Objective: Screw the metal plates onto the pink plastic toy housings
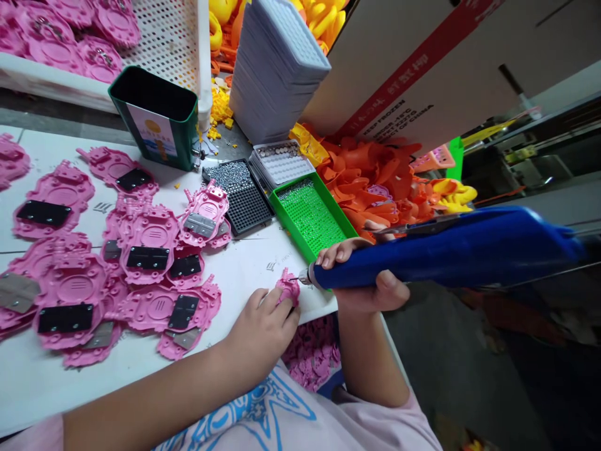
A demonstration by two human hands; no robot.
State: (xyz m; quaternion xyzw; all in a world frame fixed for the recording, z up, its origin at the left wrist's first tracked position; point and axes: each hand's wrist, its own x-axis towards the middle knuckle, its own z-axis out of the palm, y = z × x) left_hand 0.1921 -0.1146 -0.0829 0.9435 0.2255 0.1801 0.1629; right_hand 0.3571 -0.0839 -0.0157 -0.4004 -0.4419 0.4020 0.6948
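Observation:
My left hand (265, 326) is closed on a small pink plastic part (288, 288) at the table's front edge, its fingers covering much of the part. In my right hand (364, 275) is a long blue electric screwdriver (432, 247), held nearly level with the fingers wrapped round its front end. The thin bit points left and reaches the pink part; whether it touches a screw is too small to tell. Left of my hands lie several pink casings (153, 235), some stacked, with black or grey plates screwed on.
Behind the hands are a green tray (312, 213) of screws, a black perforated tray (237, 194) and a dark green tin (153, 119). A tall stack of white trays (277, 69) stands at the back beside orange parts (352, 181). A white crate (204, 62) holds pink parts.

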